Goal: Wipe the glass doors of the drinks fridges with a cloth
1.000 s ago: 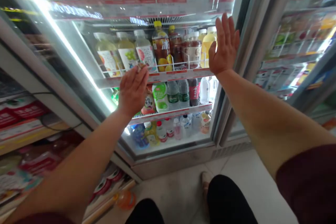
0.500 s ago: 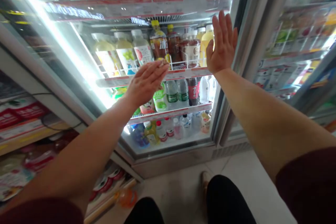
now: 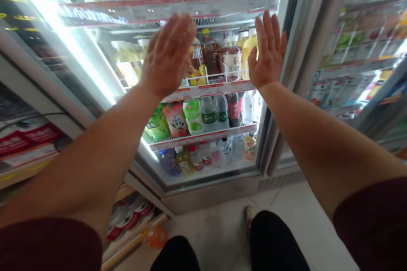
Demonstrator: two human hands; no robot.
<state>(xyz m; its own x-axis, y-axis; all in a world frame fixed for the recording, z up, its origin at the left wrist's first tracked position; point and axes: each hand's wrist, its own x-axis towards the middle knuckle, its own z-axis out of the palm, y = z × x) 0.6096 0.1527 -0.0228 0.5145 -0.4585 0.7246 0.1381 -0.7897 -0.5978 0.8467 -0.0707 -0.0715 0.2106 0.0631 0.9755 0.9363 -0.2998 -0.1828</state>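
Note:
A glass cooler door [image 3: 210, 173] stands in front of me, with lit shelves of drinks behind it. My left hand [image 3: 168, 55] is raised flat at the glass, fingers stretched out and smeared by motion. It covers some bottles on the middle shelf; whether anything thin lies under its palm is hidden. Near the door's right edge, my right hand [image 3: 267, 51] rests with fingers extended and thumb apart, palm toward the glass, holding nothing visible. Between the hands shows a dark tea bottle [image 3: 233, 59]. Just left of the right hand is a yellow drink bottle [image 3: 249, 51].
A metal door frame [image 3: 313, 51] separates this cooler from another one on the right. At left, a wooden-edged shelf [image 3: 28, 169] holds red packs. An orange bottle [image 3: 155, 237] lies low by that shelf. My legs and a shoe [image 3: 250, 216] are over the tiled floor.
My left hand has moved up and slightly left across the glass, uncovering green and pink bottles on the lower shelf. My right hand stays almost where it was.

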